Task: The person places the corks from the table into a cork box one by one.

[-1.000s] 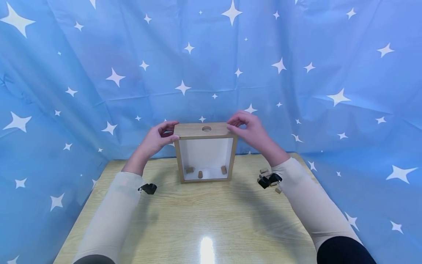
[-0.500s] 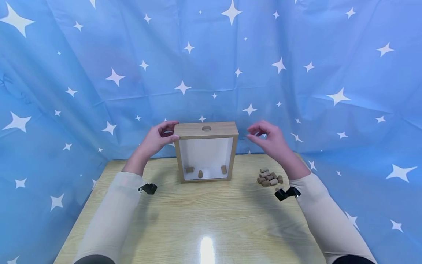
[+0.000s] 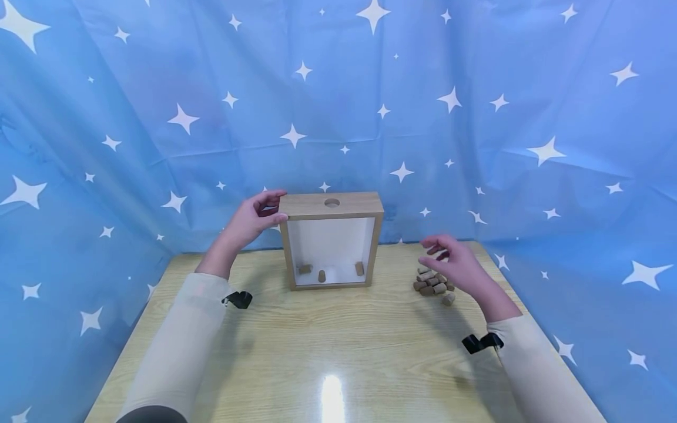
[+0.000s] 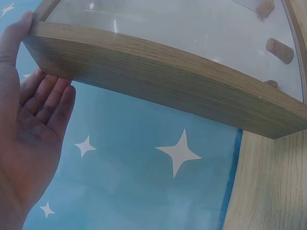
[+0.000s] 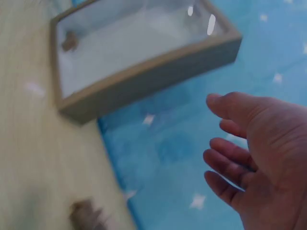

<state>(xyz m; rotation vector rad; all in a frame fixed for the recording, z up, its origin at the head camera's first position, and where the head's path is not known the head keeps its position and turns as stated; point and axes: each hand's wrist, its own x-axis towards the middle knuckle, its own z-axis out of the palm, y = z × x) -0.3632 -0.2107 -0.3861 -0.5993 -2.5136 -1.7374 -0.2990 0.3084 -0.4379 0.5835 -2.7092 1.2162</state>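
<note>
A wooden box point(image 3: 359, 202) with a clear front, a white inside and a round hole in its top stands upright at the back of the table. Several corks lie about its floor, one being the middle cork point(image 3: 321, 276). My left hand point(image 3: 247, 222) holds the box's upper left corner, thumb at the front edge and fingers point(image 4: 60, 103) behind. To the right, my right hand point(image 3: 459, 267) hovers above and beside a pile of corks point(image 3: 429, 286). Its fingers are loosely bent, and nothing is between them in the right wrist view point(image 5: 259, 158).
One cork point(image 3: 448, 299) lies just in front of the pile. A blue curtain point(image 3: 338, 106) with white stars hangs behind and at both sides of the wooden table point(image 3: 296, 335). Light glares off the table near its front.
My right hand has left the box's upper right corner and moved right and down to the cork pile. My left hand and the box stay in place.
</note>
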